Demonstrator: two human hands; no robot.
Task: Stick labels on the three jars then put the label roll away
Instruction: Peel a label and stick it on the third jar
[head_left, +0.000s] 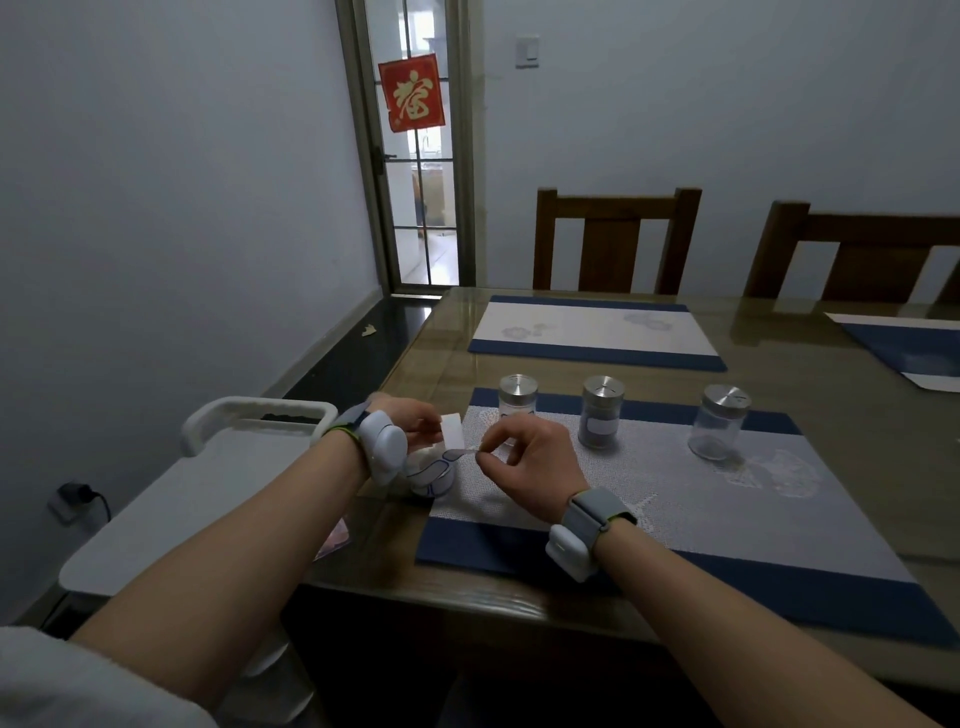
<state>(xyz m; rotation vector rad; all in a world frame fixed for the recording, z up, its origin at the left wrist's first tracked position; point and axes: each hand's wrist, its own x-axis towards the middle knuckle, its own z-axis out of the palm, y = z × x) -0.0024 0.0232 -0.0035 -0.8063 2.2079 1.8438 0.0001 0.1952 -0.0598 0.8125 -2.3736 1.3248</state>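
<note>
Left hand (415, 423) is pinching the label strip (451, 427), right hand (530, 457) is pinching a peeling label (460, 453); the sticky label is risking curling onto itself or fingers.

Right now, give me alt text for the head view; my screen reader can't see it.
Both hands work over a placemat: the left hand holds a white label strip while the right hand pinches its end. Behind stand three metal-lidded jars; the middle jar shows a label.
</note>
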